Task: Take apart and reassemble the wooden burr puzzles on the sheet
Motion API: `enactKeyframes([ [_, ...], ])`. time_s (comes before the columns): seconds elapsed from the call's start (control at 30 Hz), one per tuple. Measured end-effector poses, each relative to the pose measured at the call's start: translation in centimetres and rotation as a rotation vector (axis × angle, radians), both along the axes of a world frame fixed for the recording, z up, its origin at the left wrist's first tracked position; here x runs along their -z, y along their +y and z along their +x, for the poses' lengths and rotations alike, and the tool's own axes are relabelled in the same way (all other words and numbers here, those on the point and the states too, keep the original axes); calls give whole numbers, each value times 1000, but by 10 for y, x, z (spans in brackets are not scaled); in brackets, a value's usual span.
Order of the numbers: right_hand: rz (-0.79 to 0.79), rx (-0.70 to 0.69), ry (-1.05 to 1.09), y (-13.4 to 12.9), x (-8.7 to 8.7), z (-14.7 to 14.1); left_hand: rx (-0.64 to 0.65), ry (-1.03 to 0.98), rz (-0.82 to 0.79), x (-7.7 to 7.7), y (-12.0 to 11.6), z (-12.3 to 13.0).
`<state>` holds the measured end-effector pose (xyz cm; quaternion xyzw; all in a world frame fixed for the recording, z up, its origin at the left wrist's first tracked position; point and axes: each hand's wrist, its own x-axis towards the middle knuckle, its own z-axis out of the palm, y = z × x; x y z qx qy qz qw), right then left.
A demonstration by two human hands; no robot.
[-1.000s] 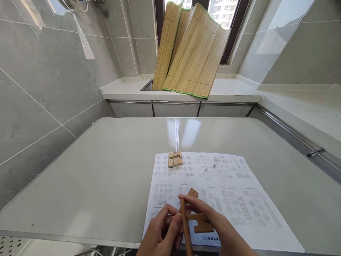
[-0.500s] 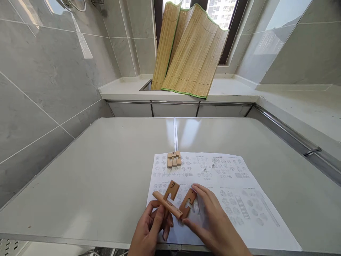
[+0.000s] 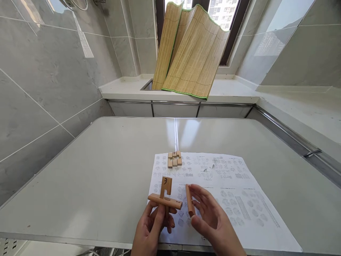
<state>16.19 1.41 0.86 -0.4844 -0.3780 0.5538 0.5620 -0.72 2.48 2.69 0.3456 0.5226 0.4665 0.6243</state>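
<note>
Near the table's front edge, my left hand (image 3: 157, 225) is closed around the lower end of a notched wooden puzzle piece (image 3: 166, 185) marked 3. That piece passes through a long wooden bar (image 3: 165, 201), forming a cross. To the right, my right hand (image 3: 210, 217) pinches a separate wooden puzzle piece (image 3: 190, 201) between thumb and fingers. It stands on edge, so its flat face is turned away. A small gap separates it from the bar's right end. Farther back, a wooden block puzzle (image 3: 174, 159) of several pieces rests on the printed sheet.
A large white sheet (image 3: 255, 206) with printed diagrams lies under my hands on the pale table (image 3: 87, 177). Behind the table runs a ledge (image 3: 119, 93), where a folded bamboo mat (image 3: 194, 53) leans by the window. Grey tiled walls stand on either side.
The right-hand piece has moved away from the bar's end and turned edge-on. My left hand has rotated the crossed pieces, bringing the bar closer to level and the marked piece more upright.
</note>
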Motion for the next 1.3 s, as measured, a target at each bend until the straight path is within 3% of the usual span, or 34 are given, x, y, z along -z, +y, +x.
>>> enactKeyframes([
  [0.1, -10, -57, 158, -2, -3, -12, -12, 12, 20, -3, -1, 5],
  [0.37, -97, -64, 285, -3, -3, -21, -51, 159, 59, -16, -2, 8],
  [0.6, -129, -98, 422, -10, -3, -31, 3, 243, 66, -9, -9, 14],
  [0.87, -154, -66, 387, -12, 7, -26, 201, 370, 196, -5, -10, 10],
  [1.1, -112, -77, 346, -14, 6, -17, 277, 320, 142, 4, -18, 14],
  [1.3, -145, -86, 384, -16, 1, -7, 427, 292, 140, -4, -16, 18],
])
